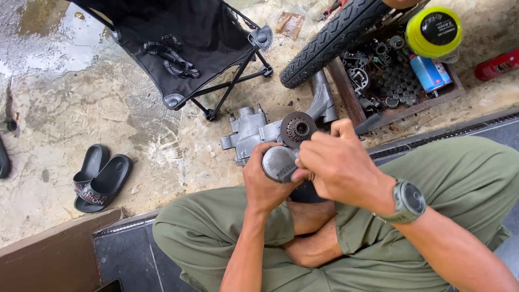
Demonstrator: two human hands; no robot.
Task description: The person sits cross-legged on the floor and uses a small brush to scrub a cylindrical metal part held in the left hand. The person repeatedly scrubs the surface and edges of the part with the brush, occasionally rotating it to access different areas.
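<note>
Grey metal piston (278, 162) gripped in both my hands, over my crossed legs.

My left hand (265, 184) is wrapped round the piston from below, fingers curled tight against its side; my right hand (338, 162) closes over it from the right, fingertips pinched at its edge on something too small for me to tell. To work well, I judge I should keep the left grip steady and let only the right fingers move. Just beyond my hands, on the wet concrete floor (81, 92), lie the engine casing (248, 132) and a round toothed clutch part (297, 128).
</note>
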